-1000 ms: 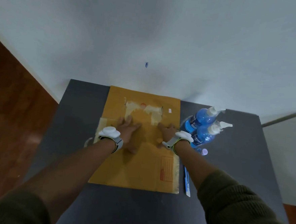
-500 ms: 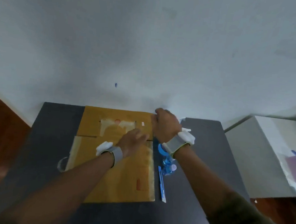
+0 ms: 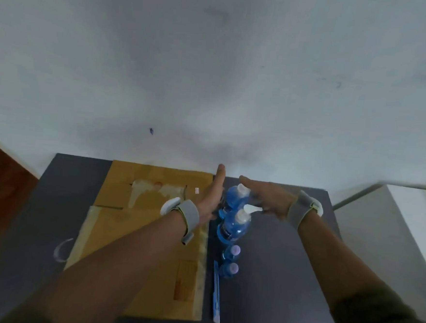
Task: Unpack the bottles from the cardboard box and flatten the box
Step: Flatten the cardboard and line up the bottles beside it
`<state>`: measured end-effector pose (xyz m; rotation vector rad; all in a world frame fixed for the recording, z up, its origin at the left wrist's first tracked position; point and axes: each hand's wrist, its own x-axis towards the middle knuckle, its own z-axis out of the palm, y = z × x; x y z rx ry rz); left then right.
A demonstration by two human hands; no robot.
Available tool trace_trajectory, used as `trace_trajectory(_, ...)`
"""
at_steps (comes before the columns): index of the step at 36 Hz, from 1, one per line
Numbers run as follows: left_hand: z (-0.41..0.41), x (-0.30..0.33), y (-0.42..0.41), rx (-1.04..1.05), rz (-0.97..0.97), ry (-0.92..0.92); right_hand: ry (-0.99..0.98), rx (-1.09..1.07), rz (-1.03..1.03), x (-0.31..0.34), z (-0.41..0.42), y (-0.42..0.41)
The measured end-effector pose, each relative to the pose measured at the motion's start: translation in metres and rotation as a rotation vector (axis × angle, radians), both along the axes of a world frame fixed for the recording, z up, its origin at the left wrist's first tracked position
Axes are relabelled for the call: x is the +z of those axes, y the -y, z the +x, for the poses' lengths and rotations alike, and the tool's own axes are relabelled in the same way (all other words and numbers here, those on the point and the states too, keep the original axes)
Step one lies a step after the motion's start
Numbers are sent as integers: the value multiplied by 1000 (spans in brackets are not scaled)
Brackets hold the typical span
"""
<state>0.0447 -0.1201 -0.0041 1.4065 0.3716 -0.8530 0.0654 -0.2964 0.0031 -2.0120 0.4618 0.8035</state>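
The brown cardboard box point(image 3: 149, 232) lies flat on the dark table point(image 3: 274, 279). To its right stand two large blue pump bottles, the far bottle point(image 3: 235, 197) and the near bottle point(image 3: 233, 229), with two small blue bottles with purple caps point(image 3: 230, 261) in front of them. My left hand point(image 3: 211, 195) is open, palm facing right, at the left side of the large bottles. My right hand point(image 3: 267, 198) is open, palm facing left, on their right side, fingers reaching over the far bottle's pump. Neither hand visibly grips a bottle.
A blue utility knife point(image 3: 216, 294) lies along the box's right edge. A curl of clear tape point(image 3: 60, 250) lies left of the box. The wall rises right behind the table. A white unit point(image 3: 390, 237) stands to the right, wooden floor to the left.
Both hands have left the flattened box and moved right, now open on either side of the large bottles. The view has shifted as my head moved.
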Motion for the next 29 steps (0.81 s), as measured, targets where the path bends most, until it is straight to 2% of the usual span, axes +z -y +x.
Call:
trace_trajectory(6,9,-8,11,17,90,72,38,-74,172,-22,-6,6)
trace_trajectory(11,26,4,14,34,88,38,69,-53,156,-12,11,12)
trace_trajectory(18,59,29,9,46,119,129,139,-59,157,14,51,8)
trace_trajectory(29,79,12,5,126,117,147,161,-128,181,-24,83,-14)
